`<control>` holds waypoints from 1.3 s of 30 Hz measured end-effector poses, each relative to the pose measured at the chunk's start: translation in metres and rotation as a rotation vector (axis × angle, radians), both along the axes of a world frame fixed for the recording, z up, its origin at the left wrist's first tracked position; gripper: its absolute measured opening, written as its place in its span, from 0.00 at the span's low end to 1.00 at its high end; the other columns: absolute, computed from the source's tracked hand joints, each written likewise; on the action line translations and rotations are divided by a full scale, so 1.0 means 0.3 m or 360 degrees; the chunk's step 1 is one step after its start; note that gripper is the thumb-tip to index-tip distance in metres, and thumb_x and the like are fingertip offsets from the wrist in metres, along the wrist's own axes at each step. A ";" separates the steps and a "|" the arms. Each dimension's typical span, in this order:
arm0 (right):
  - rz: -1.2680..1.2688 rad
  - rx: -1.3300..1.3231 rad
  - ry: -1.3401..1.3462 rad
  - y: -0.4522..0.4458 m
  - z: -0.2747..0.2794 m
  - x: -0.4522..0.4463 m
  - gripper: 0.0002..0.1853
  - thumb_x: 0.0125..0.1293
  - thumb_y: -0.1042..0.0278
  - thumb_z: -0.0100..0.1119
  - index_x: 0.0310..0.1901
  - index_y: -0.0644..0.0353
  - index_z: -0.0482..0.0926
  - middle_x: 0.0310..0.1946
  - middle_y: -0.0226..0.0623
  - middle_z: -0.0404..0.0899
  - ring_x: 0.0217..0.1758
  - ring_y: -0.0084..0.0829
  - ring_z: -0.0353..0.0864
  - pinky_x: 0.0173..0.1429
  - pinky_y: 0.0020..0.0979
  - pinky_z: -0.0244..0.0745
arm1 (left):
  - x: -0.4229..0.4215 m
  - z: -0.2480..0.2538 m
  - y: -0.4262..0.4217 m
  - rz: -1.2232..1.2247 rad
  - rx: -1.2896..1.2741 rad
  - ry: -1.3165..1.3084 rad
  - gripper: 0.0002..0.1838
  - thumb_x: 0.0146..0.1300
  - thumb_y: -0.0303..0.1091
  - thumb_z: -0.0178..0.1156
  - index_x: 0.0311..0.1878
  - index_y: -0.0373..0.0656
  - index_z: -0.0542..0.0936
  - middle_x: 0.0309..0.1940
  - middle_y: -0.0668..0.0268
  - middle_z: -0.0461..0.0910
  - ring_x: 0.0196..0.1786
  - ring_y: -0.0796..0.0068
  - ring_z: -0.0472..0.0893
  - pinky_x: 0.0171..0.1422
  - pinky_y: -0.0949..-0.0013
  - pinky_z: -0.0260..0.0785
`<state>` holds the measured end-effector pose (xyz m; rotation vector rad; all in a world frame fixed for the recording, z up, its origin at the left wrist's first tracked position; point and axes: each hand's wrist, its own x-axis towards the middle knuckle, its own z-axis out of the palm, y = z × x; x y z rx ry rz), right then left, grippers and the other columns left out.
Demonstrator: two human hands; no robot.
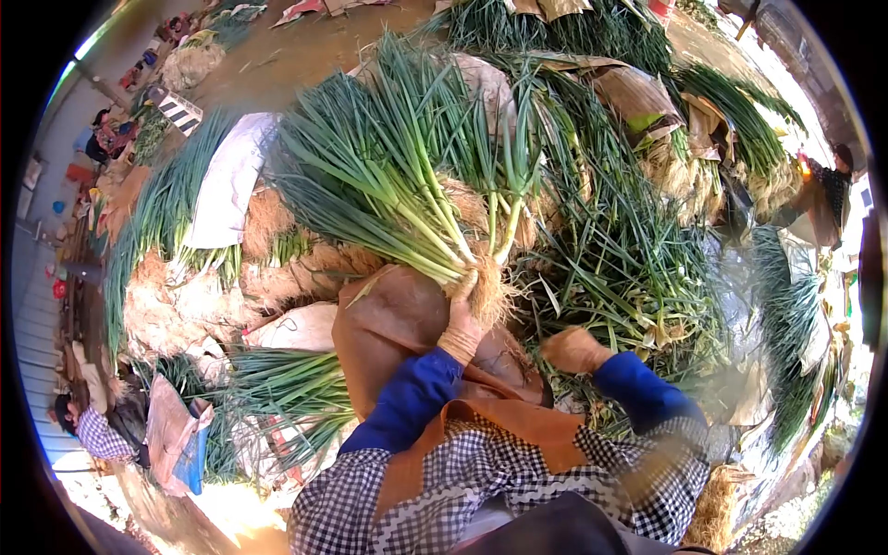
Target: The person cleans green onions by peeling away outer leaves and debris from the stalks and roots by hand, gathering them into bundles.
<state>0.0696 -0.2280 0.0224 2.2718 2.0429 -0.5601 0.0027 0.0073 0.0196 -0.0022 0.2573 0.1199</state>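
Note:
My left hand (465, 319) is wrapped round the root end of a bunch of green onions (416, 194), whose long leaves fan up and to the left. Pale stringy roots (495, 294) hang out beside the fingers. To the right and lower, my right hand (573, 350) is closed near the edge of a heap of loose leaves (638, 287); what it holds, if anything, is too small to make out. A brown apron (393, 319) covers my lap beneath the bunch.
More onions lie at the left (310, 384), under a white sack (227, 185), and at the far right (786, 314). A brown sack (634, 97) covers others behind. A person (100, 435) is at the lower left; another (832, 190) is at the right.

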 end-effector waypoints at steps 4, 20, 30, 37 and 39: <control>-0.1069 -0.0479 -0.0195 -0.071 0.084 0.182 0.15 0.56 0.53 0.57 0.38 0.53 0.81 0.32 0.38 0.81 0.39 0.38 0.81 0.39 0.38 0.73 | -0.005 0.018 -0.021 -0.0063 -0.0005 0.0024 0.16 0.61 0.31 0.57 0.52 0.39 0.73 0.44 0.61 0.77 0.44 0.69 0.78 0.47 0.67 0.75; -0.0986 0.1117 0.2070 0.416 0.042 0.217 0.27 0.66 0.50 0.52 0.54 0.67 0.70 0.46 0.37 0.75 0.48 0.26 0.71 0.55 0.28 0.66 | -0.042 -0.057 -0.021 -0.0165 0.0121 -0.0070 0.20 0.64 0.35 0.52 0.58 0.38 0.68 0.50 0.56 0.74 0.48 0.65 0.76 0.51 0.63 0.73; -0.1200 0.0404 0.2218 0.365 0.077 0.258 0.24 0.58 0.46 0.60 0.38 0.63 0.76 0.27 0.29 0.73 0.28 0.19 0.68 0.32 0.22 0.63 | -0.045 -0.049 -0.053 -0.0144 0.0288 0.0061 0.16 0.65 0.35 0.52 0.52 0.36 0.71 0.36 0.62 0.77 0.35 0.71 0.77 0.40 0.70 0.73; -0.1643 0.0221 0.2137 0.270 0.044 0.176 0.21 0.54 0.48 0.65 0.22 0.59 0.75 0.14 0.24 0.67 0.17 0.17 0.63 0.20 0.20 0.54 | -0.040 -0.027 -0.055 -0.0110 0.0260 -0.0055 0.16 0.65 0.35 0.52 0.51 0.34 0.71 0.41 0.55 0.78 0.39 0.68 0.79 0.44 0.71 0.74; -0.0371 -0.0182 0.0819 0.168 0.047 0.123 0.13 0.60 0.61 0.54 0.23 0.59 0.76 0.22 0.34 0.76 0.23 0.33 0.75 0.27 0.30 0.70 | -0.034 -0.029 -0.042 -0.0190 0.0235 -0.0236 0.17 0.65 0.35 0.52 0.52 0.34 0.71 0.43 0.53 0.78 0.40 0.67 0.79 0.46 0.70 0.74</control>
